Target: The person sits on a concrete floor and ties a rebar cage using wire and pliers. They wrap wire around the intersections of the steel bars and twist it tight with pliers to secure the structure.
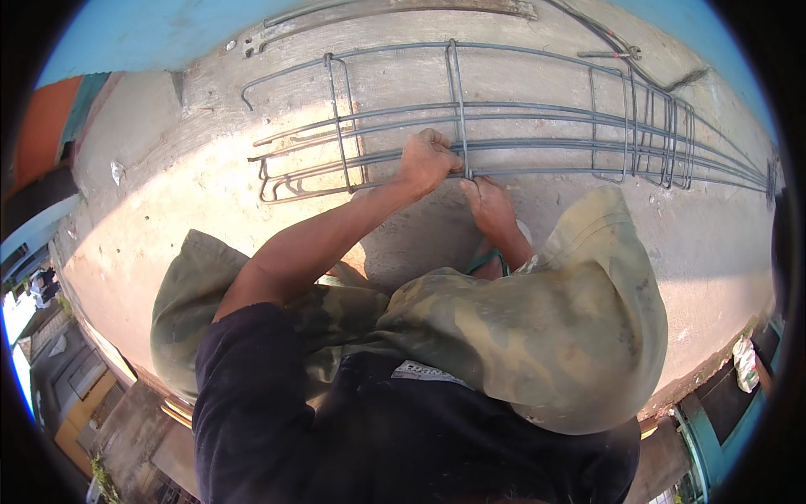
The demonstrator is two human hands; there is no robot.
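Observation:
A long rebar cage (537,105) of grey steel bars and rectangular stirrups lies across the ground in front of me. My left hand (430,158) is closed, its fingers curled at the lower bars beside the middle stirrup (458,101). Just below and to the right, my right hand (489,203) is closed too, thumb and fingers pressed at that stirrup's bottom corner, where it meets the nearest bar. Any thin wire between the fingers is too small to make out. Another stirrup (337,126) stands toward the cage's left end, where several bars end in hooks.
Pincers with reddish handles (617,54) lie beyond the cage at the right, near a bundle of dark wire (688,80). A long bar or plank (470,7) lies at the far edge. Several stirrups crowd the cage's right part. My camouflage-clad knees (588,294) flank my hands.

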